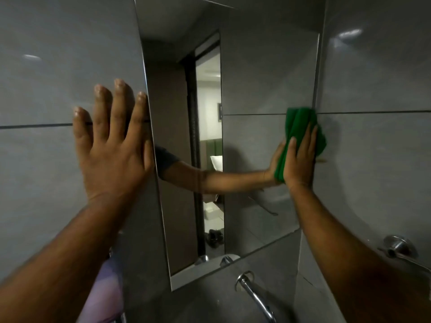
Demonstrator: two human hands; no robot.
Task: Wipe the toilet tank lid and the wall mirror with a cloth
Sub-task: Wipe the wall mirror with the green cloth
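Observation:
The wall mirror (254, 85) fills the middle of the view, set into grey tiles. My right hand (299, 159) presses a folded green cloth (300, 127) flat against the mirror's right edge, about halfway up. The glass reflects that arm and the cloth. My left hand (112, 145) lies flat and open on the tiled wall, its fingertips at the mirror's left edge. The toilet tank lid is out of view.
A chrome tap (255, 297) juts from the wall below the mirror. A chrome wall fitting with a rod (396, 248) sits at the lower right. A purple bottle (107, 299) stands at the lower left. An open doorway shows in the reflection.

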